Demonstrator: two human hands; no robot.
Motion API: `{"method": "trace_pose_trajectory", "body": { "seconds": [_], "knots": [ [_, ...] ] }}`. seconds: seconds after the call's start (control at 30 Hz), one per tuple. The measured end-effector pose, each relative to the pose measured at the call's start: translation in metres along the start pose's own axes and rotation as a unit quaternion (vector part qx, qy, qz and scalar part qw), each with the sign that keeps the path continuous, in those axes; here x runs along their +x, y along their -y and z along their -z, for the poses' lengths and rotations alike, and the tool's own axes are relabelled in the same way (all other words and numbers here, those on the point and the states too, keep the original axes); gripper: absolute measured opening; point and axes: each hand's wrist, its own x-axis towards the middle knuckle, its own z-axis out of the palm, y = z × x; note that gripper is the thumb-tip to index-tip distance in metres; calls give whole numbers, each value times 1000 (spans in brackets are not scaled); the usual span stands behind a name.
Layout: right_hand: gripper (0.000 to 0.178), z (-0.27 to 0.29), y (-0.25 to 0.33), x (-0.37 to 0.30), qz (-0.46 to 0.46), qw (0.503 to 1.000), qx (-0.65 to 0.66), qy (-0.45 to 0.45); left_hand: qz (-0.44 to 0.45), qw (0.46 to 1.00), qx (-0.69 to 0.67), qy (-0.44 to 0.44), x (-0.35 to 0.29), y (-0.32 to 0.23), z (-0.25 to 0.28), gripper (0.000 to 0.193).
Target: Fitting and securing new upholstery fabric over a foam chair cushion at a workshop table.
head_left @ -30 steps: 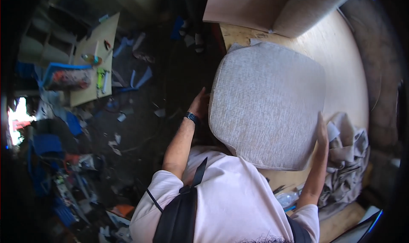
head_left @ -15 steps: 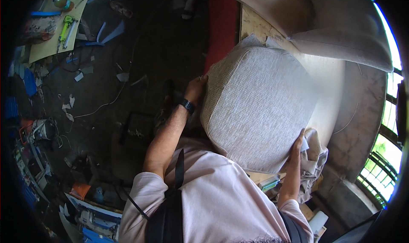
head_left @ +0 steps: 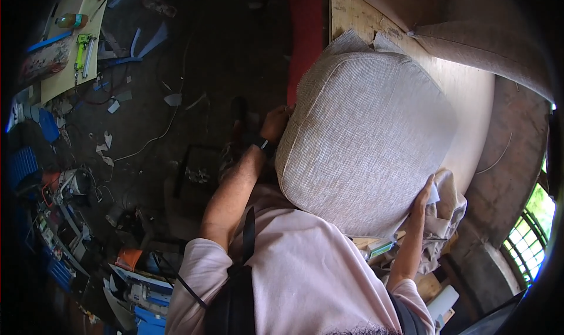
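A large cushion in grey-beige woven fabric, with rounded corners and a piped seam, lies before me on the wooden table. Loose fabric flaps stick out at its far end. At the cushion's left side, my left hand is closed on the cover's edge; its fingertips are partly hidden. My right hand holds the right side near the front corner, with the fingers lying along the cover and partly out of sight. A crumpled beige cloth hangs right beside that hand.
A padded beige furniture piece stands at the far right of the table. Beneath the cushion's front edge lies a small green-and-white box. Scraps and a cord litter the dark floor. At far left, a board holds a bottle and tools.
The view has shifted a little, so the background slides within it. Both hands keep their hold on the cushion, which looks slightly turned and more rounded at its far edge.
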Motion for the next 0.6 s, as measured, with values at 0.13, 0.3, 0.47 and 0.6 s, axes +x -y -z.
{"method": "trace_pose_trajectory", "body": {
  "seconds": [0.13,0.3,0.47,0.6],
  "knots": [
    [78,-9,2,-1,43,999,15,3,-47,992,-77,90,23,42,15,29],
    [76,8,3,-10,30,999,22,-23,-10,983,94,159,24,26,-23,31],
    [80,-21,13,2,19,996,83,21,-138,960,217,107,94,146,47,34],
    [89,-17,-2,17,19,999,21,40,-279,882,356,134,112,143,42,38]
  ]
}}
